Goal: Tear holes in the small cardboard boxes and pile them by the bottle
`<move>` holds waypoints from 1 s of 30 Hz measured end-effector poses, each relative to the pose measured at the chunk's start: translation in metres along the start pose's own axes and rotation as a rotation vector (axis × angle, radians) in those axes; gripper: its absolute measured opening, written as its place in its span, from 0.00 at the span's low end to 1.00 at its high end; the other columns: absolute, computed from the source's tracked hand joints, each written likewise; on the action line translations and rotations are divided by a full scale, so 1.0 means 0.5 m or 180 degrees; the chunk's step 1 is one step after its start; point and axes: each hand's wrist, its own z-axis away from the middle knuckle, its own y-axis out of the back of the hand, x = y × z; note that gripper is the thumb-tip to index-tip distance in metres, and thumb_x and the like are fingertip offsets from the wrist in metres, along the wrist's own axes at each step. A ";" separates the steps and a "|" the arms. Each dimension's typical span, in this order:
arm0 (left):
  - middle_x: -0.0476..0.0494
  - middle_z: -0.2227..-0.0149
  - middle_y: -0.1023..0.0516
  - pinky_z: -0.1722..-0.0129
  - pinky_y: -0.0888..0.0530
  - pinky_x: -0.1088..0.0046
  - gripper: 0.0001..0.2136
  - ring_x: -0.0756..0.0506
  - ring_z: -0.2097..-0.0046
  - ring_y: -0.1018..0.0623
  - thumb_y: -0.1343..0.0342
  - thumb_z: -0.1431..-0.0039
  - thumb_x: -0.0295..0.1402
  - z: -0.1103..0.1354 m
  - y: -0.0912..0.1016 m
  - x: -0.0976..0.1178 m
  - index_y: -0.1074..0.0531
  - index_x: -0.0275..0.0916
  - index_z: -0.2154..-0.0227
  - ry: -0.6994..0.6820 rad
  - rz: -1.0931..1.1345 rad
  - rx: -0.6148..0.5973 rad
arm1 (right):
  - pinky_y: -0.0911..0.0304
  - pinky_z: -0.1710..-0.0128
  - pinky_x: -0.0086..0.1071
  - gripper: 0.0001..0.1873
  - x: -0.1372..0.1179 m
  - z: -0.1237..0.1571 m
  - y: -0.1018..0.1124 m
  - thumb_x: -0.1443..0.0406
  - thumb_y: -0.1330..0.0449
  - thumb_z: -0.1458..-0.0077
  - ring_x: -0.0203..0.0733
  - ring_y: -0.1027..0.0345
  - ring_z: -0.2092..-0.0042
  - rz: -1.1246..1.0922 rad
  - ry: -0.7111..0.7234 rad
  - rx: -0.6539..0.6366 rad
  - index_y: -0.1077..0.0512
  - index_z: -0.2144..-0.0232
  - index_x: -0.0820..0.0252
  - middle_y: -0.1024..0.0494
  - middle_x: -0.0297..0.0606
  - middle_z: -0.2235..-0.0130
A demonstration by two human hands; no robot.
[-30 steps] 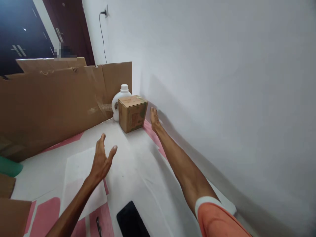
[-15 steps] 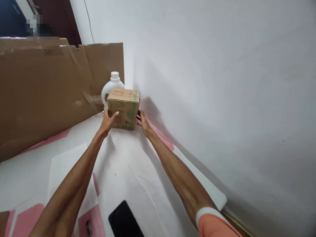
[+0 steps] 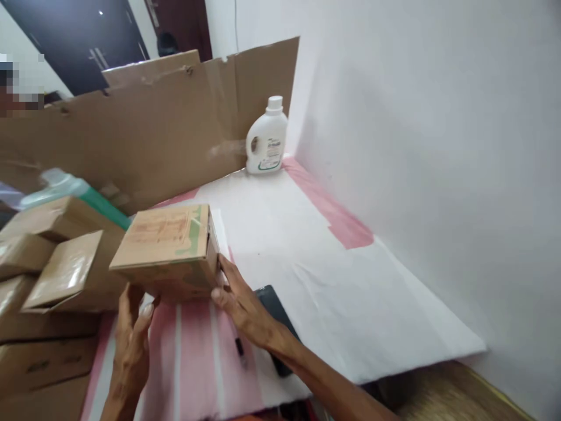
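A small brown cardboard box [image 3: 162,237] with green print is held up between my hands, tilted, in front of the stacked cartons. My right hand [image 3: 243,304] grips its right side near the lower corner. Under the lower left edge is my left hand [image 3: 134,339], thumb and fingers bent against the box; some fingertips are hidden. Beneath my right forearm lies a black phone [image 3: 274,301], partly covered. Close by on the pink-striped cloth is a dark pen-like item [image 3: 239,348], blurred.
Several cardboard cartons [image 3: 65,266] are stacked at left, with a green-and-clear container [image 3: 94,196] behind them. A white jug with a handle [image 3: 268,140] stands in the far corner against a cardboard panel [image 3: 175,128]. The white wall [image 3: 416,146] borders the table's right side.
The box has come away from the jug in the corner, toward me and to the left, now over the striped cloth. The jug shows fully, and the view has swung left.
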 end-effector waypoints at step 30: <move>0.32 0.31 0.31 0.27 0.48 0.39 0.41 0.27 0.28 0.36 0.36 0.37 0.42 0.246 0.046 0.020 0.45 0.49 0.24 -0.2642 -0.2275 -0.0445 | 0.32 0.45 0.46 0.40 0.093 0.068 -0.088 0.30 0.40 0.46 0.54 0.24 0.52 -0.0590 -0.0651 0.0202 0.16 0.60 0.59 0.14 0.44 0.57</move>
